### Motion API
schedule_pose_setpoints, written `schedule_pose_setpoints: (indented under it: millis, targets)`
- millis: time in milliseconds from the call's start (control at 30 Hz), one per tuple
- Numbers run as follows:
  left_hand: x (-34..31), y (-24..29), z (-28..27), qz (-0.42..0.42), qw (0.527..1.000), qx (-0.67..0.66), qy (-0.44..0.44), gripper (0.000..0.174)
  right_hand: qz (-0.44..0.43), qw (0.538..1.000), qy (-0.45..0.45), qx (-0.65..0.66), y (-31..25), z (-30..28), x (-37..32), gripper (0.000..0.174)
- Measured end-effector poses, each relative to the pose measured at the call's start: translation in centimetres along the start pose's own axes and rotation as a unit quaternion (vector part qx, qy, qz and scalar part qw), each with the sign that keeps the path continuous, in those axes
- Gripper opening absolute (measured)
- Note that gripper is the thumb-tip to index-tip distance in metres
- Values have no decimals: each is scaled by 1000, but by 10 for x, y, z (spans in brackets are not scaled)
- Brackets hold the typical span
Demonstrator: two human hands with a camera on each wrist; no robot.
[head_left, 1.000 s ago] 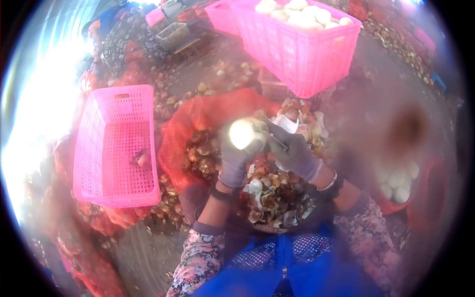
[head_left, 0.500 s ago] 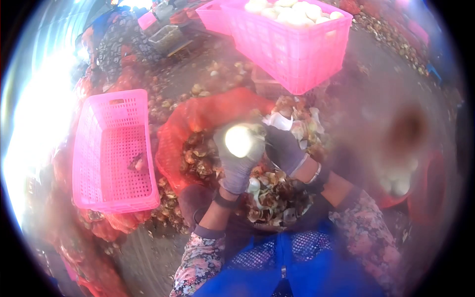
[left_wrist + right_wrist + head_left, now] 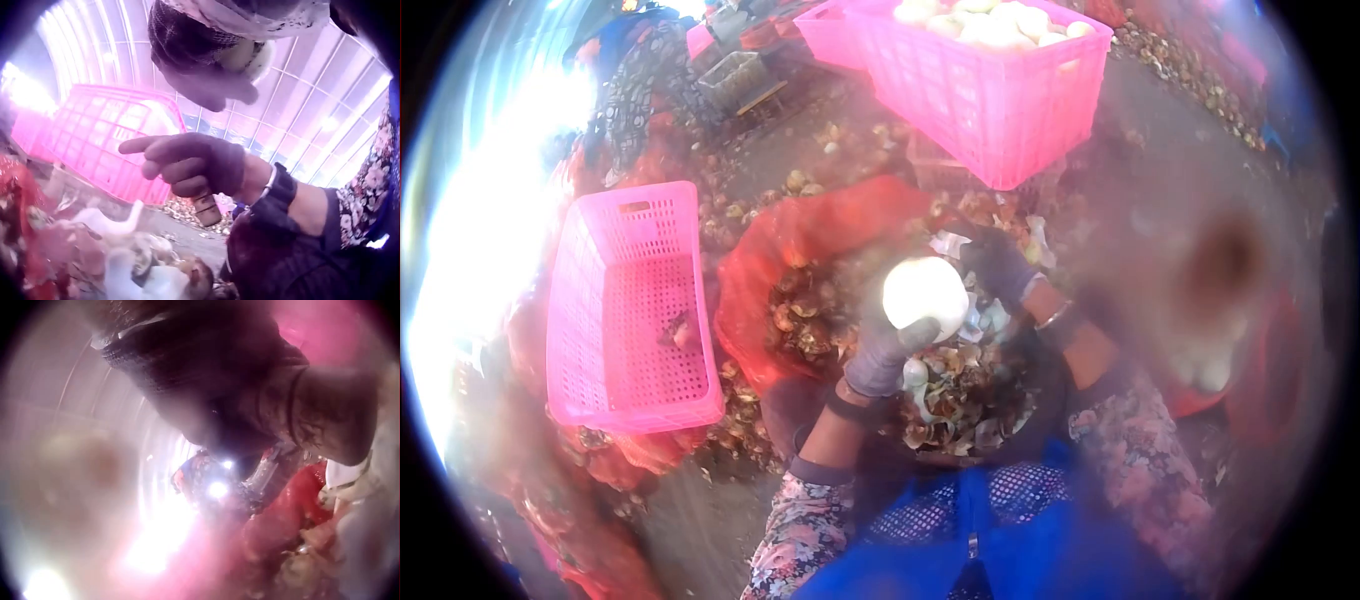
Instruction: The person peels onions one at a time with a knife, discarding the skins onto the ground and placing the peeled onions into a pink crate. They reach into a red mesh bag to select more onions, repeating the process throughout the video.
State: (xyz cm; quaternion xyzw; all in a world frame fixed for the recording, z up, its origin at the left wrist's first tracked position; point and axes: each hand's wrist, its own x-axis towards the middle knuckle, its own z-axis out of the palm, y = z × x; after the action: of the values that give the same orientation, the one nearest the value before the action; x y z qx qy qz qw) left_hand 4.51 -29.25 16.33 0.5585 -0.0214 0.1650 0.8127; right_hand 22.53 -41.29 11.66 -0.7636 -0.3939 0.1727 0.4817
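A peeled white onion (image 3: 925, 297) sits in my gloved left hand (image 3: 878, 358), the thumb pressed on its near side. In the left wrist view the onion (image 3: 240, 59) is partly hidden behind the fingers. Just right of it, apart from the onion, my gloved right hand (image 3: 1002, 268) grips a knife by its brown wooden handle (image 3: 206, 210), index finger stretched out. The handle's end (image 3: 331, 415) also sticks out in the right wrist view; the blade is hidden. Below both hands lies a heap of onion skins (image 3: 965, 400).
An orange-red net sack (image 3: 750, 290) of onions lies open around the heap. At left stands a pink crate (image 3: 565, 310) with a small dark scrap inside. Ahead, a pink crate (image 3: 1020, 110) is piled with peeled onions. Someone in patterned clothes (image 3: 630, 100) is at far left.
The onion has turned out fully white in my left hand and shifted slightly right. My right hand, earlier against it, has drawn away to the right.
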Motion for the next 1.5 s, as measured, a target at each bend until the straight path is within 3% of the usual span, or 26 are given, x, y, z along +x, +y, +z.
schedule_pose_setpoints:
  millis: [100, 200, 233, 267, 367, 433, 533, 567, 667, 767, 867, 967, 1067, 1167, 1233, 1267, 1300, 1333, 1400, 1433, 1500]
  targets:
    - [7, 11, 3, 20, 996, 77, 39, 98, -23, 993, 5, 116, -15, 4, -12, 48]
    - [8, 10, -8, 61, 987, 143, 30, 103, -29, 985, 4, 172, -19, 18, -25, 46]
    - [13, 3, -19, 153, 944, 293, 2, 104, -69, 985, 40, 154, -24, 24, -27, 46]
    - [13, -1, -25, 131, 946, 297, 6, 104, -108, 982, 75, 135, -28, 27, -29, 46]
    - [15, -5, -29, 76, 960, 268, 22, 102, -115, 981, 100, 122, -38, 24, -30, 49]
    - [13, -9, -25, 48, 978, 199, 39, 99, -131, 982, 109, 78, -32, 31, -33, 51]
    - [14, -18, -22, 72, 978, 186, 68, 89, -145, 983, 114, -1, -31, 37, -37, 59]
    - [16, -18, -21, 58, 966, 210, 136, 77, -148, 982, 112, -31, -34, 36, -39, 62]
    - [20, -31, -36, 93, 927, 324, 167, 72, -135, 981, 81, -110, -50, 31, -40, 72]
    - [16, -27, -39, 141, 885, 414, 161, 67, -220, 943, 95, -230, -34, 34, -36, 75]
    - [14, -30, -39, 129, 850, 489, 150, 62, -186, 937, 101, -276, -30, 39, -34, 73]
    - [11, -28, -26, 78, 873, 464, 128, 60, -174, 919, 110, -337, -28, 39, -30, 69]
    - [12, -25, -22, 70, 858, 492, 127, 60, -115, 945, 75, -298, -26, 40, -28, 71]
    - [11, -8, -15, 41, 862, 494, 104, 61, -159, 982, 51, -91, 58, 66, -3, 59]
    - [10, -14, -23, 97, 812, 570, 79, 61, -166, 985, 11, -52, 85, 70, 2, 57]
    - [10, -16, -25, 125, 783, 605, 65, 61, -186, 975, 15, -122, 81, 66, -1, 57]
    - [10, -14, -26, 132, 791, 594, 56, 61, -206, 959, 22, -192, 63, 60, -5, 57]
    - [10, -12, -24, 139, 799, 583, 48, 62, -241, 912, 54, -326, 46, 51, -14, 58]
    - [9, -7, -17, 140, 827, 543, 32, 62, -206, 871, 42, -444, 20, 34, -18, 61]
    - [8, -2, -12, 132, 846, 516, 23, 62, -141, 892, 0, -430, 17, 24, -9, 63]
    - [7, -1, -10, 79, 897, 434, 16, 61, -130, 970, 20, -204, -6, 9, -16, 66]
